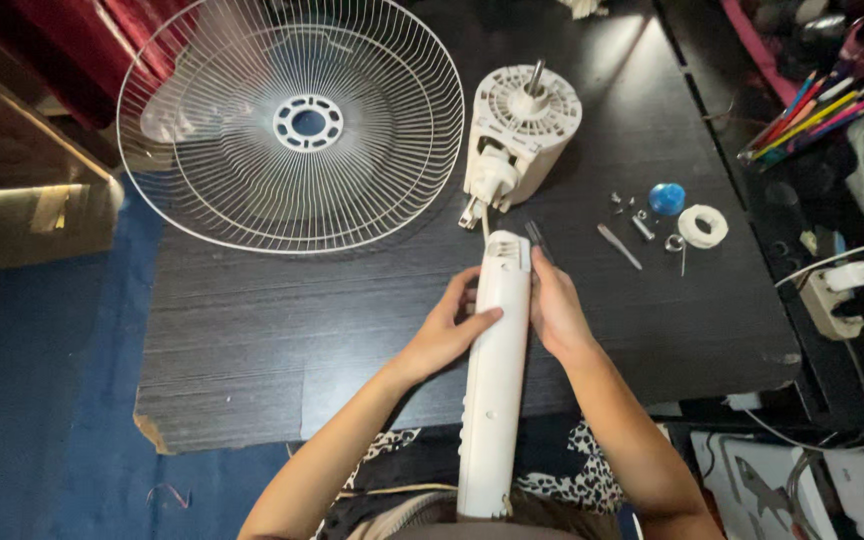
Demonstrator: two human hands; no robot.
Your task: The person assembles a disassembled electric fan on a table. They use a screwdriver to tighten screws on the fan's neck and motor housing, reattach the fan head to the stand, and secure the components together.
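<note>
Left grip point(449, 325): my fingers wrapped on the column point(497, 380), thumb on top.
Right grip point(555, 310): pressed against its other side.
Column: 6 o'clock, off the counter point(252, 330) edge.
Done: guard point(290, 125) at 11, motor point(517, 130) at 12, screws point(632, 215) at 2, all off.
Left: column unopened.

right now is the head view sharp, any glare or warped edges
Head view: sharp at the centre, both hands and the white fan column crisp; table evenly lit with soft shadows; wire fan guard bulges from wide-angle distortion; top corners dark.
</note>
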